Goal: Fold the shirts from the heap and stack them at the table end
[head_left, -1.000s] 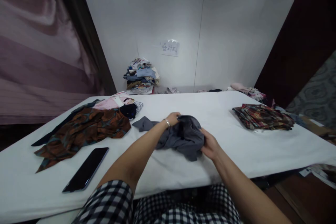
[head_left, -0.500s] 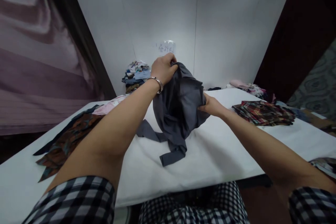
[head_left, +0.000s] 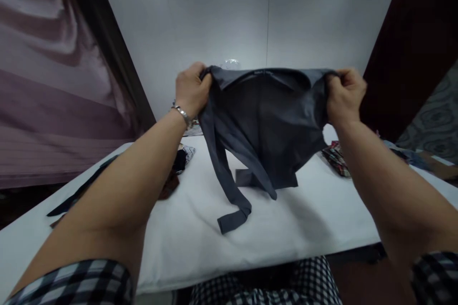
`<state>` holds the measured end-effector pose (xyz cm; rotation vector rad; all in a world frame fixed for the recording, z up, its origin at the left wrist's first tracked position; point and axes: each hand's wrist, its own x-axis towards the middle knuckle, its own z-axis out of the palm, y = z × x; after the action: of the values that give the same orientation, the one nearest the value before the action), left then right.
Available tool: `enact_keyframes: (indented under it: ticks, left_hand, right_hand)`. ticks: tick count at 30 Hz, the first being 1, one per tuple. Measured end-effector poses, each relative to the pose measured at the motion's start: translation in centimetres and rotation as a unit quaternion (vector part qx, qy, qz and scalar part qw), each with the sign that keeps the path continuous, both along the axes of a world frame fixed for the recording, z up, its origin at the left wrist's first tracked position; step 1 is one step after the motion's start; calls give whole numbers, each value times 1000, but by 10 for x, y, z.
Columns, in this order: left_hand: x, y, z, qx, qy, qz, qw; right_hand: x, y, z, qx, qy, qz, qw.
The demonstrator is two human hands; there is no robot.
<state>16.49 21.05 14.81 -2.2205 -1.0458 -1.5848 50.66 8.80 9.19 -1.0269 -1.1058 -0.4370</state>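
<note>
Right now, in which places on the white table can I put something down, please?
White table shows bare along its front edge, between left forearm and right forearm, below the grey garment. Crowded: left, brown cloth; right, plaid clothes; both partly behind forearms. Much space behind the garment is hidden.

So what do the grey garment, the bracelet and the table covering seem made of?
Grey garment: probably thin cloth, mostly matt; it hangs limp in soft folds.
Bracelet: likely polished, silver-coloured metal, from its bright glints.
Table covering: seemingly matt white fabric, with soft creases; fibre unclear.
</note>
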Motion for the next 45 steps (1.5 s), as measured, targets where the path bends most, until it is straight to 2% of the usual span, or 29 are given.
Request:
enact_keyframes:
  ticks: [3, 6, 9, 11, 14, 17, 19, 22, 25, 27, 29, 31, 33, 36, 39, 42, 45]
  left_hand:
    - [-16, -13, 14, 43, -18, 21, 999]
    - [-32, -29, 23, 46, 14, 45, 998]
    - [-43, -40, 27, 28, 45, 67, 996]
    - [-45, -36, 24, 22, 63, 87, 994]
    - [-36, -5, 12, -8, 124, 128, 984]
    - [-8, 51, -8, -72, 199, 137, 968]
    - [17, 93, -25, -124, 202, 133, 962]
    - [51, 140, -67, -227, 124, 126, 958]
    - [62, 151, -129, -315, 109, 78, 939]
    - [50, 139, -177, -348, 168, 15, 922]
    - [26, 115, -222, -376, 193, -3, 906]
    - [-7, 85, -258, -431, 219, 9, 875]
    - [-38, 54, -283, -461, 230, 31, 856]
    - [-67, 10, -304, -491, 220, 64, 841]
    - [-65, -20, -316, -515, 231, 79, 822]
    - [-45, -30, -321, -520, 260, 85, 809]
    - [-37, -18, -311, -523, 268, 96, 803]
  right_hand:
    - [2, -26, 25, -29, -136, 3, 990]
    - [1, -46, 35, -65, -213, 4, 975]
    - [-1, -51, 37, -45, -234, -64, 969]
    - [1, -41, 36, -42, -236, -113, 964]
    - [12, 1, 29, -88, -244, -143, 955]
    - [26, 65, 20, -174, -242, -167, 940]
    - [31, 108, 11, -241, -209, -196, 927]
    - [25, 150, -20, -310, -162, -188, 918]
    - [7, 150, -82, -365, -187, -78, 909]
    - [0, 125, -135, -417, -220, 30, 881]
    - [2, 87, -186, -476, -221, 91, 846]
    - [15, 44, -230, -541, -185, 72, 817]
    - [34, 4, -262, -592, -141, 13, 793]
    - [60, -36, -289, -643, -94, -76, 756]
    - [66, -47, -297, -672, -70, -137, 724]
    - [54, -35, -297, -680, -75, -142, 716]
    - [44, -20, -293, -675, -69, -135, 722]
